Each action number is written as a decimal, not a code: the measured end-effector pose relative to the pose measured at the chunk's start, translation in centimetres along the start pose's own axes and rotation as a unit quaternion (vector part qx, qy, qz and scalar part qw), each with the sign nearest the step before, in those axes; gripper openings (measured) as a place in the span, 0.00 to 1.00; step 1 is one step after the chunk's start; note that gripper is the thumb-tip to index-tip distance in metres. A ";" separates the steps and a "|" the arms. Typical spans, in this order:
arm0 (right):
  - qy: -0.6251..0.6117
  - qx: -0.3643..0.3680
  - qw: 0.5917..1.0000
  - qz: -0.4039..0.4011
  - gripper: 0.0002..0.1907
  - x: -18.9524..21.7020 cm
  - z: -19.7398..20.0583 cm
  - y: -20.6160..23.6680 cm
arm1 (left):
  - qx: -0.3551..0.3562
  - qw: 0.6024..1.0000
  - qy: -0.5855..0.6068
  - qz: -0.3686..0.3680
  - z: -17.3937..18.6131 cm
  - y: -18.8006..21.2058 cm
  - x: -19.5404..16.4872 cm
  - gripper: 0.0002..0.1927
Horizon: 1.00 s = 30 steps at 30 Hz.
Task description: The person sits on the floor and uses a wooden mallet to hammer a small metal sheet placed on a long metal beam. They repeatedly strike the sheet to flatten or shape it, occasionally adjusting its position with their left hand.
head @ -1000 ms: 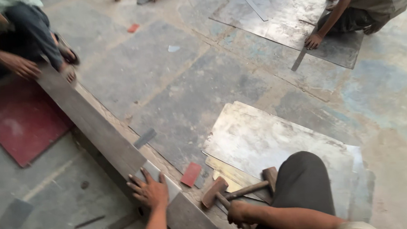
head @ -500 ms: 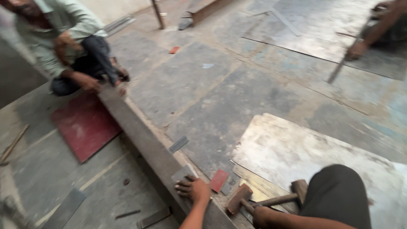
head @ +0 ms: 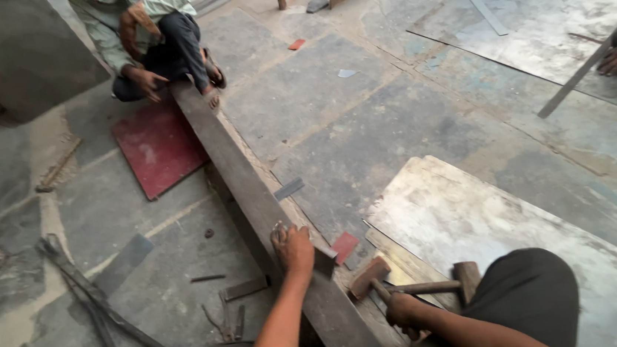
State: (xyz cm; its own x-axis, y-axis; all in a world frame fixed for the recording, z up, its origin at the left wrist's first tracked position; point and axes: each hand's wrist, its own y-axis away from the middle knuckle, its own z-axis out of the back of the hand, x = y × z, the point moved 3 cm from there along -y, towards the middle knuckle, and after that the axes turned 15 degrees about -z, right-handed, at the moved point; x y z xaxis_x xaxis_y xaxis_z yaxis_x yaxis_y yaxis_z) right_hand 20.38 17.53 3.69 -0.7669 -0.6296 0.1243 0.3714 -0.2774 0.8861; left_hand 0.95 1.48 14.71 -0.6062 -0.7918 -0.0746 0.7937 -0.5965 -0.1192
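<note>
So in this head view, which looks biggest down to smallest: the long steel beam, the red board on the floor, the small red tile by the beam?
1. long steel beam, by far
2. red board
3. small red tile, smallest though nearest the camera

The left hand (head: 294, 248) has slid farther up the long steel beam (head: 238, 179).

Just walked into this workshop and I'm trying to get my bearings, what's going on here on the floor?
A person squats on the floor over a long dark metal beam. Their left hand rests flat on top of it, while the right hand grips the handle of a hammer lying beside a second hammer on a metal sheet. At the beam's far end another person crouches with a foot against it, next to a red board.
</note>
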 end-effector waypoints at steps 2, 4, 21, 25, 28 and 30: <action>-0.032 0.028 0.999 -0.021 0.11 -0.1 -0.3 0.0 | -0.020 0.999 0.033 0.001 -1.2 0.6 0.2 0.15; -0.040 0.046 0.998 -0.023 0.11 0.0 -0.6 0.0 | -0.055 0.996 0.071 0.016 -2.6 1.5 0.6 0.22; -0.078 0.039 0.996 0.032 0.33 0.3 -0.3 -0.5 | 0.310 0.945 0.104 -0.025 -3.9 4.0 4.2 0.79; -0.069 0.032 0.996 0.046 0.30 0.5 -0.1 -0.9 | 0.281 0.954 0.089 -0.048 -5.3 4.5 4.6 0.80; -0.085 0.036 0.994 0.050 0.24 0.8 0.0 -1.6 | 0.206 0.968 0.135 -0.042 -6.2 4.4 5.1 0.79; -0.093 0.040 0.994 0.051 0.20 0.9 -0.1 -2.2 | 0.209 0.967 0.142 -0.020 -6.8 3.9 5.4 0.78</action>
State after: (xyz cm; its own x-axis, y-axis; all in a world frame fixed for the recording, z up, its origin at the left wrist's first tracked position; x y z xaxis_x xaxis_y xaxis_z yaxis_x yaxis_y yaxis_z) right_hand 18.95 17.52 1.85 -0.8137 -0.5047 0.2884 0.4144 -0.1558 0.8967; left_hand 0.45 -4.21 7.08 -0.5797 -0.7336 -0.3546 0.6840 -0.6746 0.2775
